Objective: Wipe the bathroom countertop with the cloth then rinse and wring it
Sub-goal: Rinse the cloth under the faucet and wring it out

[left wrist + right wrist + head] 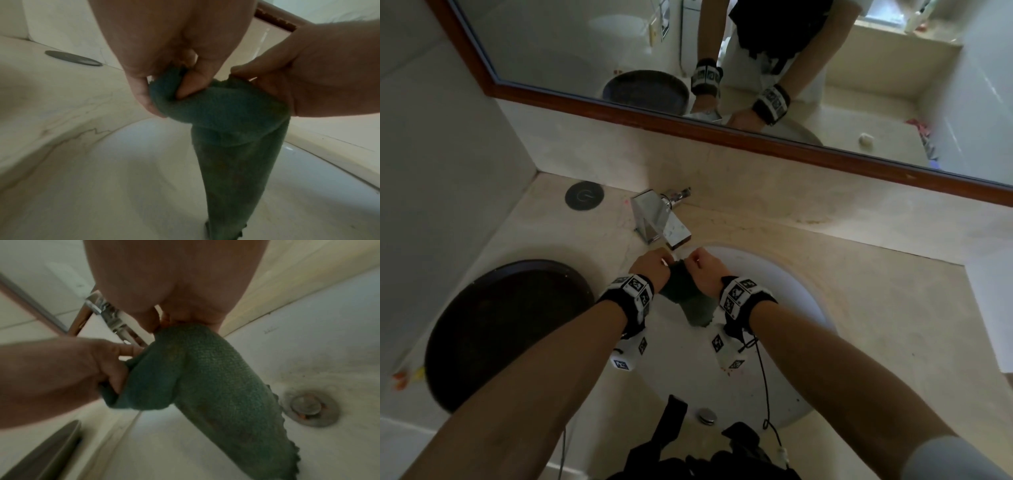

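Both hands hold the green cloth (685,291) over the sink (791,274), just below the faucet (661,219). Left hand (650,267) pinches one upper corner, fingers curled into the fold; right hand (705,270) pinches the other; the rest hangs into the basin. Judged step: rinse or start of wring. To do well: keep the cloth over the basin, gather its length, twist the hands in opposite directions. No water stream discernible. Wetness of the cloth uncertain. Right fingertips hidden behind the palm in the right wrist view.
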Tool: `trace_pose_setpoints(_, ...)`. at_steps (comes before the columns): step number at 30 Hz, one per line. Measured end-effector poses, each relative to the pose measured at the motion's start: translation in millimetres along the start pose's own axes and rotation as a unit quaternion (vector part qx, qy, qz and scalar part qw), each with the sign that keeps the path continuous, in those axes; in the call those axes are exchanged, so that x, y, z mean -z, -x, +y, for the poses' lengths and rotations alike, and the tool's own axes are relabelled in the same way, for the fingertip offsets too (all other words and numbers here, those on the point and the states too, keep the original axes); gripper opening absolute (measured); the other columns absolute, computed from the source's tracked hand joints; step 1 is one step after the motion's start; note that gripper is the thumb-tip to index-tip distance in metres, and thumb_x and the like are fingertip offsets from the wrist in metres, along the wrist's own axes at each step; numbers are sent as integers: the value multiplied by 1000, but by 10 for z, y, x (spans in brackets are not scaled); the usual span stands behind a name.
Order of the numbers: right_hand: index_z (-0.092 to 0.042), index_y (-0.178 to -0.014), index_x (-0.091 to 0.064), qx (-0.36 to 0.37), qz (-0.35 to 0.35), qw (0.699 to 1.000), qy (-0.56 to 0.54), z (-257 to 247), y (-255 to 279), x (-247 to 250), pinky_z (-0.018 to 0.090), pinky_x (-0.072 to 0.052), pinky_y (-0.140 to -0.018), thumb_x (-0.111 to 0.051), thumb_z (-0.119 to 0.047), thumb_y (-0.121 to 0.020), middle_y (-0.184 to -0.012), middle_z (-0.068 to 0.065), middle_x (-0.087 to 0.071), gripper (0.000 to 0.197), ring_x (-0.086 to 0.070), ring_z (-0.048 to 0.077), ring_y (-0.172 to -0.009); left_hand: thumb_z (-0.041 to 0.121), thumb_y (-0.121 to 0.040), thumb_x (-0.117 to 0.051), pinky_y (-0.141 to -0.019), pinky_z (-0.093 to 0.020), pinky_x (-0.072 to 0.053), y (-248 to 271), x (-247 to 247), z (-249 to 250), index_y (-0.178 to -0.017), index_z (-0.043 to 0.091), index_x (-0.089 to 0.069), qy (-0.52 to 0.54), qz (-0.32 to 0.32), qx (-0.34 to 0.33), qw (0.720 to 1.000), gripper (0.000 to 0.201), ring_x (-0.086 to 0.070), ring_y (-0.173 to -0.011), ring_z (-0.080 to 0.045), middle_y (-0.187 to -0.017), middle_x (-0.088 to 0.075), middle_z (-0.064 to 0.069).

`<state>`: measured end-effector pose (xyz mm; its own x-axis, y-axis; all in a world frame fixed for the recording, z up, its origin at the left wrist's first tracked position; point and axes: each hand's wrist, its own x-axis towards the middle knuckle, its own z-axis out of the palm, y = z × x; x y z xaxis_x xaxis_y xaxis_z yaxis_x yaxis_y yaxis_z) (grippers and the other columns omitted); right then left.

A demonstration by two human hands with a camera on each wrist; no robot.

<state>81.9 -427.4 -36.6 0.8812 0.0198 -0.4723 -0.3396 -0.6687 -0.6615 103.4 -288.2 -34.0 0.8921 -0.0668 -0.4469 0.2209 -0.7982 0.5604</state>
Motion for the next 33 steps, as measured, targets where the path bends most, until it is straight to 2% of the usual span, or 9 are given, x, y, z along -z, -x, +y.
trace_pose_setpoints(2,-20,-100,-45,7,-28,999,38,8,-28,-42,33,-42,-75,-43,-36,-99,-94,5,-58,16,-53,23,-84,0,-85,-43,-92,-34,-46,-28,45,9,-102,12,-68,12,14,-9,1000,33,-59,-108,-32,-118,-64,-15)
trace_pose_setpoints(6,-22,-112,-52,-40,-61,997,-26,50,-119,-47,31,-44,-83,-62,-30,-89,-110,4,-59,27,-55,21,-96,0,-84,-47,-87,-29,-43,-58,137,-54,-99,9,-71,64,15,11,998,30,-57,-110,-33,-116,-65,-15)
trace_pose_setpoints(11,-9,-111,-68,-58,-103,993,13,51,-164,19,30,-41,-84,-62,-22,-87,-110,11,-65,28,-56,24,-98,4,-86,-52,-89,-26,-40,-75,165,-173,-104,4,-70,119,-14,17,993,26,-55,-112,-31,-117,-64,-15)
trace_pose_setpoints(15,-7,-99,-67,-81,-63,995,-20,63,-184,49,32,-44,-81,-62,-24,-86,-97,9,-62,21,-55,25,-93,7,-87,-57,-97,-32,-42,-98,129,-216,-108,7,-71,167,-5,20,986,25,-58,-111,-30,-117,-67,-13)
trace_pose_setpoints(19,-16,-87,-66,-59,4,991,-117,100,-139,129,33,-42,-84,-59,-22,-89,-90,4,-63,9,-56,25,-96,16,-90,-58,-95,-32,-42,-96,143,-153,-113,10,-69,136,-16,0,991,27,-58,-110,-31,-117,-66,-12)
trace_pose_setpoints(22,-24,-76,-65,-46,54,985,-154,106,-87,192,35,-47,-83,-64,-22,-87,-84,3,-64,11,-58,24,-92,11,-86,-61,-91,-30,-42,-86,121,-114,-115,9,-68,77,-51,-9,996,31,-58,-109,-32,-117,-65,-15)
trace_pose_setpoints(24,-22,-79,-68,-37,69,984,-161,103,-65,250,37,-49,-86,-66,-23,-86,-86,4,-65,7,-59,24,-92,11,-85,-61,-88,-28,-42,-63,92,-92,-117,10,-67,51,-70,-8,996,33,-58,-110,-31,-118,-65,-16)
trace_pose_setpoints(28,-17,-90,-64,-27,87,990,-105,133,-24,323,31,-40,-76,-61,-29,-91,-83,-1,-58,13,-53,18,-85,14,-88,-59,-84,-27,-42,-30,44,-63,-116,7,-68,51,-65,2,997,30,-59,-107,-32,-115,-66,-16)
trace_pose_setpoints(33,-20,-87,-56,-23,74,997,-5,225,16,349,31,-41,-72,-57,-33,-93,-84,-1,-57,14,-52,16,-79,13,-90,-55,-87,-43,-53,-69,38,-56,-107,9,-68,196,-25,33,980,22,-59,-93,-33,-106,-64,-17)
